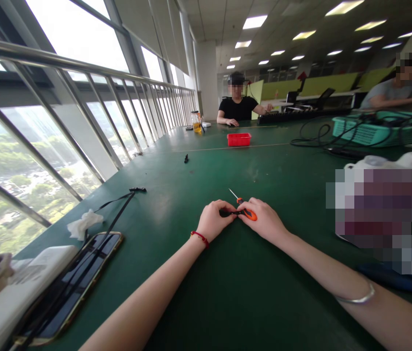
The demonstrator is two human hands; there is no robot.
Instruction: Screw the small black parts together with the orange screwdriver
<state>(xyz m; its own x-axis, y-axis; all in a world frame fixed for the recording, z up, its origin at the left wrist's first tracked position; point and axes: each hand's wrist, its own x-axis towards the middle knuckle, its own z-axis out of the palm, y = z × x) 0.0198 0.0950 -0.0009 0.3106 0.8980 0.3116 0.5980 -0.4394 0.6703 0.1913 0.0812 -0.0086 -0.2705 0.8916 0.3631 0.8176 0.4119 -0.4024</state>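
Note:
My left hand (215, 217), with a red cord bracelet at its wrist, is closed on a small black piece (230, 213) whose kind I cannot make out. My right hand (262, 217) meets it at the fingertips, and its fingers also touch the black piece. An orange-and-black screwdriver (250, 214) is tucked in the right hand. Its thin metal shaft points up and to the left, away from me. Both hands are low over the green table (198, 292). The fingers hide part of the black piece.
A red tray (238, 140) and a small black part (186, 158) lie ahead. On the left are a phone (82, 287), black straps (118, 214) and crumpled tissue (84, 223). A teal basket (384, 129) with cables stands right. A person (238, 105) sits opposite; a railing (82, 68) runs left.

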